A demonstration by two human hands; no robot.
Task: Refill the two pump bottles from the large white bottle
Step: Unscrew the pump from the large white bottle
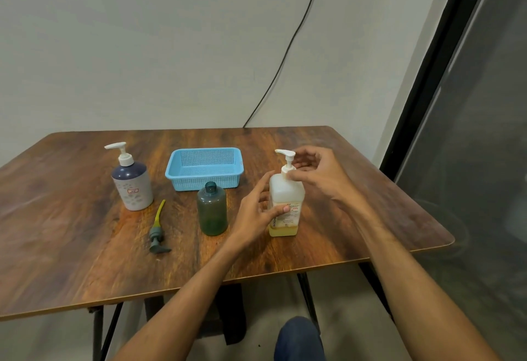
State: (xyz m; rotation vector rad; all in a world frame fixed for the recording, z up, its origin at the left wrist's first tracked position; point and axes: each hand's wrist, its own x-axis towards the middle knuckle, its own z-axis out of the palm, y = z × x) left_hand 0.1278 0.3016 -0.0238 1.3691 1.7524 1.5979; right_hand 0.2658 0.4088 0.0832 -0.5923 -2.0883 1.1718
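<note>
Both hands are working on the large white bottle (285, 189), which is standing upright on the right half of the table (71, 232), long axis vertical, a little yellowish liquid showing at its bottom. The left hand (256, 209) is wrapping the body from the left side, thumb lying across the label and fingers going round the back, so it is bracing the bottle. The right hand (316, 172) is coming in from the right and above, thumb and fingers pinching narrowly at the collar of the white pump (286, 155); the contact is blurred, so how tight the grip is I cannot tell. The pump is sitting right on the vertical axis, so the twist-off looks to be going round that axis, with the right hand nearer the top and the left nearer the base. The green bottle (212, 209) is standing open just left of the left hand, and its green pump (157, 235) is lying flat further left. The navy-and-white pump bottle (132, 183) is standing well apart at far left, pump on. The blue basket (205, 151) is sitting behind.
</note>
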